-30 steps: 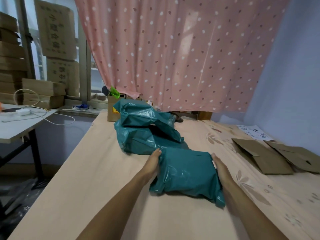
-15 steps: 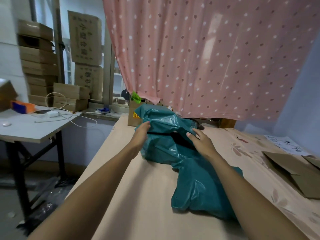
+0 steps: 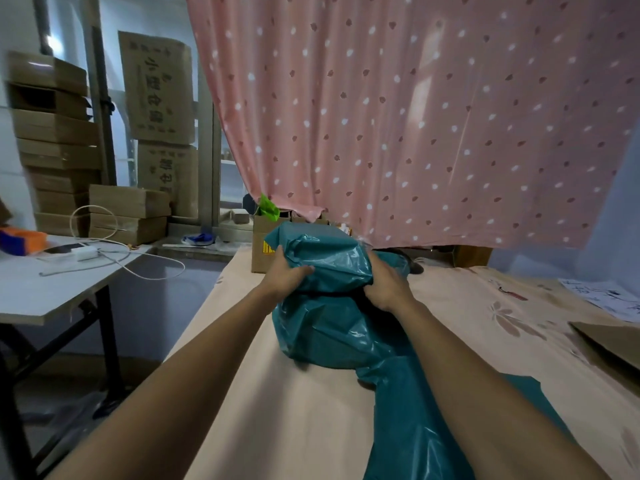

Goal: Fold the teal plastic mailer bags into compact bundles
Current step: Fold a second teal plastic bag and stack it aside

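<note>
The surface (image 3: 311, 410), spread with a matte peach cloth printed with pale flowers, fills the lower frame, and a pink dotted curtain (image 3: 398, 116) hangs behind it from about 11 to 2 o'clock. On that cloth lies the teal pile (image 3: 329, 334), a rumpled heap of thin, glossy plastic mailers at frame centre, catching sharp highlights along its creases. A flatter teal bag (image 3: 415, 445) trails from it toward 5 o'clock, partly under the right forearm.

The step in hand looks like picking the next bag off the heap: both hands sit on the top mailer (image 3: 329, 258), which is puffed and wrinkled, raised slightly above the rest at about 12 o'clock. The left hand (image 3: 285, 280) is clamped on its left edge with fingers curled over the film; the right hand (image 3: 386, 287) grips its right side, fingers tucked under a fold.

Next, I judge, the bag needs drawing toward 6 o'clock clear of the others, pressing flat to push the air out, then folding. The film is slippery and springy, so folds may pop open unless held down.

A small cardboard box (image 3: 259, 251) stands just behind the heap at 11 o'clock; flat brown cardboard pieces (image 3: 609, 344) lie at 3 o'clock.
</note>
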